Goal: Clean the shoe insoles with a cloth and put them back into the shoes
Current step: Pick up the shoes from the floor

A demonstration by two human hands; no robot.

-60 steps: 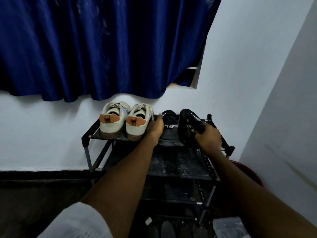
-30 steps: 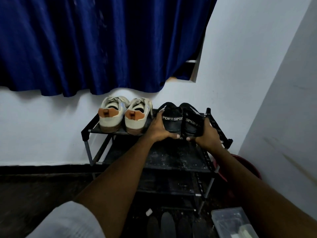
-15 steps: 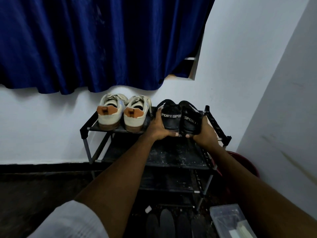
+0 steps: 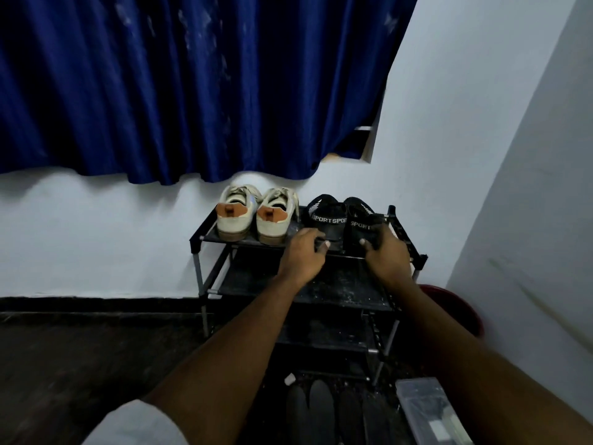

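Two black shoes with "SPORT" printed on the heel sit side by side on the right of the rack's top shelf. My left hand hovers at the heel of the left black shoe, fingers loosely curled and thumb tip touching its lower edge. My right hand grips the heel of the right black shoe, thumb on the back and fingers round its right side. No insole or cloth shows.
A pair of white sneakers with orange heel tabs stands on the shelf's left. Dark shoes lie below the rack, a clear plastic box beside them. A red bucket sits by the right wall. A blue curtain hangs above.
The black shoes, held up by both hands before, now rest on the top shelf. My left hand has loosened and slid back off its shoe.
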